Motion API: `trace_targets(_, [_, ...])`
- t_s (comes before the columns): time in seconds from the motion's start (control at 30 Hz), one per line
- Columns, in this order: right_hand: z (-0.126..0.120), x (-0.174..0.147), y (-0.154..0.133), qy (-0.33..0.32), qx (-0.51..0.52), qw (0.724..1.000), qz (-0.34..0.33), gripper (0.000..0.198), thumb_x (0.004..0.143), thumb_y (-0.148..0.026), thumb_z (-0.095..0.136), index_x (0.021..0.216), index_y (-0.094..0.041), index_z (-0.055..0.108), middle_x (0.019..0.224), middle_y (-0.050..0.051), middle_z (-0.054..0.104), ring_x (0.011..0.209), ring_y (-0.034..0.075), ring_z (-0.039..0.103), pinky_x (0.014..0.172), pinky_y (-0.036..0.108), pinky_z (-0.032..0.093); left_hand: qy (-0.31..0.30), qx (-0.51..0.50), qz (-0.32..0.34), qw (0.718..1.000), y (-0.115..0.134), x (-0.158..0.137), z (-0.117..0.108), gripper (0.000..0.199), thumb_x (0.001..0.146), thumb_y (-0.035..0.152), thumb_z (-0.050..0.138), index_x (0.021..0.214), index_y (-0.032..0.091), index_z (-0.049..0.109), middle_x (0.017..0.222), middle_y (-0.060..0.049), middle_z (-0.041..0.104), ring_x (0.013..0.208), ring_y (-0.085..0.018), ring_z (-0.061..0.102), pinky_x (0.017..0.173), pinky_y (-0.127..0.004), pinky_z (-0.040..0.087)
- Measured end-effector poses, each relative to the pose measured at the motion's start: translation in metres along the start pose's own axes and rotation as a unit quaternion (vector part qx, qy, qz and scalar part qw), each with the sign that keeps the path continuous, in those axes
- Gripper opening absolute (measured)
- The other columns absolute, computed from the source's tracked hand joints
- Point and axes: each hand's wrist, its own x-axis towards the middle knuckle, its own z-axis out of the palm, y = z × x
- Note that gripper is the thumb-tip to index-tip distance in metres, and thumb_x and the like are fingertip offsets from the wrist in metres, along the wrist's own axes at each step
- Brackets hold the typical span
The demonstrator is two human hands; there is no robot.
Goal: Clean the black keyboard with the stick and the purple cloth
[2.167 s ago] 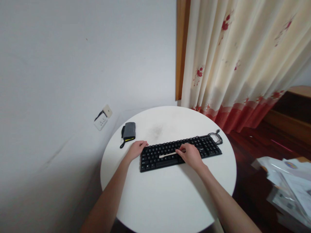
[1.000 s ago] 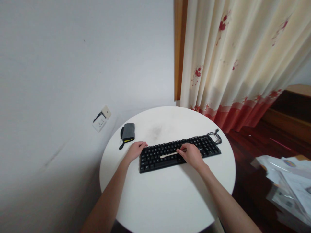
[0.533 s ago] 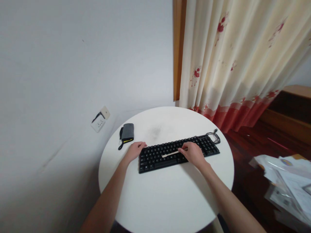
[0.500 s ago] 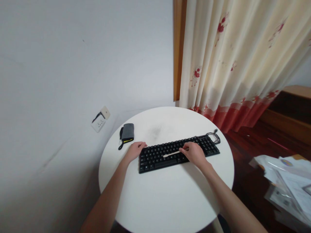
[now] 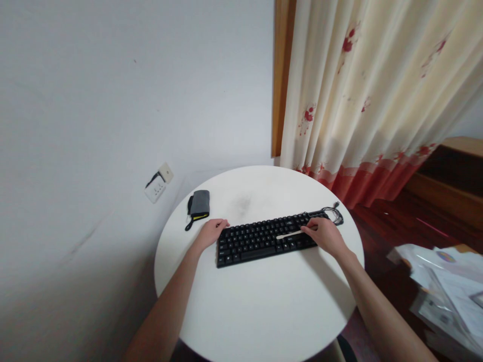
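A black keyboard point(image 5: 256, 242) lies at a slight slant on the round white table point(image 5: 264, 306). My left hand point(image 5: 212, 232) grips its far left corner, the fingers curled at the edge. Pinched in my right hand point(image 5: 323, 234) is a slim white stick shaped like a toothbrush point(image 5: 289, 235). Its wider end points left and lies over the keys right of the middle; contact with the keys cannot be made out. The right hand hides part of the number pad. A coiled black cable point(image 5: 335, 215) rests beyond the keyboard's right end.
A grey folded cloth pouch point(image 5: 199, 203) with a black loop sits at the table's left. Behind are the wall with a socket point(image 5: 155, 189) and a floral curtain point(image 5: 332, 110). Papers and plastic bags point(image 5: 445, 281) are piled at the right.
My right hand has moved right along the keyboard with the white toothbrush-shaped stick, from the middle keys towards the number pad. My left hand stays at the left corner.
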Motion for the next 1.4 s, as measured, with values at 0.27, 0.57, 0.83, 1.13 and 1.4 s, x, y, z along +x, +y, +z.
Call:
trace_targets(0.27, [0.014,-0.004,-0.011,-0.006,-0.001,1.0,-0.016,0.026,0.082,-0.043,0.062,0.068,-0.021,0.067,0.07,0.003,0.07,0.066,0.017,0.061,0.06,0.026,0.036,-0.001,-0.001,0.007,1.0,-0.001,0.001,0.001,0.049,0.086,0.051,0.04,0.083,0.017,0.075,0.089,-0.008,0.076,0.09,-0.027,0.067,0.082,-0.034,0.045])
trace_targets(0.57, [0.035,-0.01,-0.034,-0.016,0.012,0.999,-0.041,0.026,0.084,-0.043,0.062,0.07,-0.021,0.068,0.077,0.004,0.072,0.071,0.018,0.063,0.06,0.025,0.037,0.0,-0.01,0.01,1.0,-0.001,0.001,0.001,0.048,0.085,0.051,0.042,0.081,0.017,0.075,0.089,-0.008,0.076,0.09,-0.027,0.067,0.083,-0.034,0.045])
trace_targets(0.83, [0.006,-0.006,0.005,0.005,-0.005,1.0,-0.008,0.029,0.082,-0.046,0.061,0.068,-0.021,0.067,0.07,0.004,0.07,0.064,0.018,0.061,0.057,0.026,0.035,0.001,-0.01,0.008,1.0,0.001,-0.001,0.0,0.048,0.085,0.051,0.042,0.082,0.017,0.075,0.09,-0.008,0.076,0.091,-0.028,0.067,0.083,-0.034,0.046])
trace_targets(1.13, [-0.02,-0.003,0.045,0.02,-0.031,0.999,0.033,0.027,0.079,-0.045,0.061,0.067,-0.022,0.066,0.065,0.002,0.067,0.061,0.017,0.058,0.057,0.027,0.035,-0.001,-0.008,0.006,1.0,0.001,0.0,0.001,0.048,0.085,0.051,0.041,0.082,0.017,0.075,0.09,-0.008,0.076,0.091,-0.028,0.067,0.084,-0.034,0.045])
trace_targets(1.4, [-0.015,-0.002,0.042,0.016,-0.017,0.999,0.029,0.028,0.08,-0.046,0.06,0.067,-0.022,0.066,0.067,0.003,0.068,0.061,0.018,0.059,0.057,0.028,0.036,0.0,-0.006,-0.002,1.0,0.004,-0.001,0.0,0.048,0.084,0.051,0.042,0.082,0.017,0.076,0.089,-0.008,0.076,0.09,-0.028,0.067,0.082,-0.034,0.046])
